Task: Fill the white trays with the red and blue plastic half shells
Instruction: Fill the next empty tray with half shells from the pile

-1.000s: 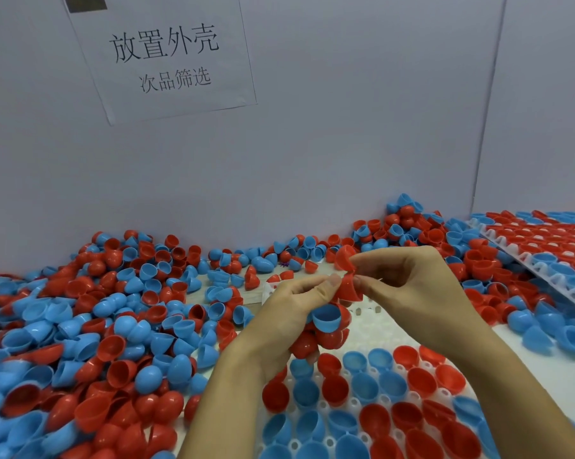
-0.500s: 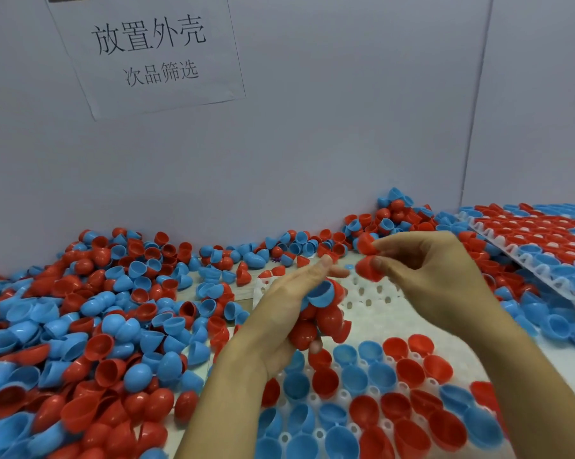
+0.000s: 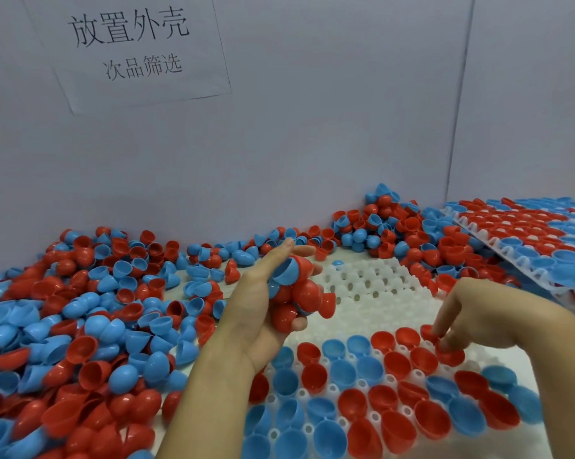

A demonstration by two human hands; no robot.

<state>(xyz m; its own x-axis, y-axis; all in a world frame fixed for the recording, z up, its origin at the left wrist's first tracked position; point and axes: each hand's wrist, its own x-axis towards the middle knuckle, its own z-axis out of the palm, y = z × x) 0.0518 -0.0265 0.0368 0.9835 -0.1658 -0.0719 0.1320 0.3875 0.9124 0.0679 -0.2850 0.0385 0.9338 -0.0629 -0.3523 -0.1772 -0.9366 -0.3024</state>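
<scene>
Change noted: half a second ago our right hand (image 3: 471,319) was raised level with the left, pinching a red half shell (image 3: 450,354) in the air. It has since dropped to the white tray (image 3: 378,303), and its fingertips (image 3: 440,332) now press that shell into a socket at the right end of the furthest filled row. We judge one more socket is being filled; the placing step is nearly complete.

Left hand (image 3: 263,313): palm turned inward, its grip loosely cupped round a cluster of shells (image 3: 299,293), mostly red with one blue on top. This is the reserve stock for the next placings.

White tray: moulded plastic, matt, a grid of round sockets with small holes between them. Near rows filled with red and blue shells, open sides up; far rows bare.

Filled tray (image 3: 527,246): lies at the right, tilted, its near edge resting on loose shells, and fully stocked as far as we can see.

Loose shells (image 3: 90,319): glossy thin-walled plastic, hemispherical to egg-shaped, heaped over the desk to the left and along the back wall, lying at all angles.

Paper notice (image 3: 130,48): fixed to the grey wall, printed characters.
</scene>
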